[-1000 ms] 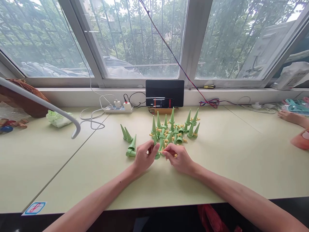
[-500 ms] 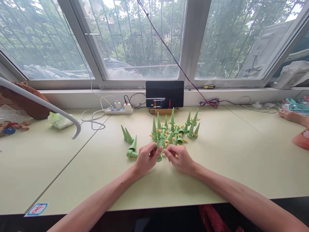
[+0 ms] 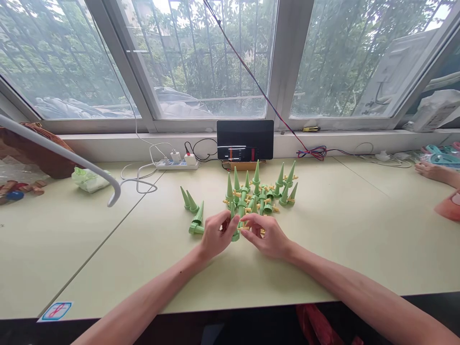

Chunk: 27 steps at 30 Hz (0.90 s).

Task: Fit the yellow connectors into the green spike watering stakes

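Near the front of the cluster, my left hand (image 3: 218, 235) is closed around a green plastic watering spike (image 3: 235, 237), its tip up and its ribbed cap down near the table. A small yellow valve (image 3: 244, 228) sticks out from the spike's right side. Thumb and forefinger of my right hand (image 3: 268, 235) are at this valve, slightly parted around it. Just beyond both hands stands a group of green spikes (image 3: 256, 175) with yellow valves, some upright, some lying. Left of my left hand are several spikes (image 3: 197, 229) with no yellow valve visible.
A black tablet (image 3: 245, 139) leans at the window sill behind the cluster. A power strip (image 3: 178, 165) with white cables lies to its left. A white curved bar (image 3: 72, 153) crosses the left side. At far right, another person's hand (image 3: 433, 171) rests by turquoise items (image 3: 442, 157).
My right thumb and forefinger have opened a little, and the yellow valve now shows between them. The spike in my left hand has shifted slightly left.
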{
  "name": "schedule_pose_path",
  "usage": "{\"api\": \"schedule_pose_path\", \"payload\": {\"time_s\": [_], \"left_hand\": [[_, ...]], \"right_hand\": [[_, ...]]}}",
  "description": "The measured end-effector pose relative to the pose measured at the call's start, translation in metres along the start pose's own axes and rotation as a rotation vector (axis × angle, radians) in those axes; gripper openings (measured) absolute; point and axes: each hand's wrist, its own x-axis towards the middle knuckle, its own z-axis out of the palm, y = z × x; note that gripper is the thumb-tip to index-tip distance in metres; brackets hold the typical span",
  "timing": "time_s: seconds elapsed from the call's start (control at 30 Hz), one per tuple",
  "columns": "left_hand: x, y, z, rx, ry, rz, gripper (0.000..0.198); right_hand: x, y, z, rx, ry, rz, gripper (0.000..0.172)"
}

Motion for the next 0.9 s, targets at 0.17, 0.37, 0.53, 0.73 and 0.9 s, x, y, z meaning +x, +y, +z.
{"api": "schedule_pose_path", "payload": {"time_s": [0.17,0.37,0.53,0.73,0.9], "left_hand": [[0.0021,0.0015,-0.001,0.007,0.015,-0.036,0.044],[0.002,0.0013,-0.0004,0.018,0.011,-0.052,0.044],[0.0007,0.0009,0.0003,0.014,0.006,-0.061,0.044],[0.0002,0.0007,0.0011,0.001,0.008,-0.066,0.046],[-0.0008,-0.0007,0.002,0.015,0.007,-0.054,0.046]], "right_hand": [[-0.0003,0.0013,0.0,-0.03,-0.011,-0.039,0.024],[0.0002,0.0054,0.0014,-0.03,0.002,-0.041,0.023],[0.0,0.0074,0.0024,-0.032,0.002,-0.036,0.024],[0.0006,0.006,0.0023,-0.035,-0.006,-0.043,0.029],[0.0004,0.0068,0.0032,-0.049,-0.024,-0.038,0.03]]}}
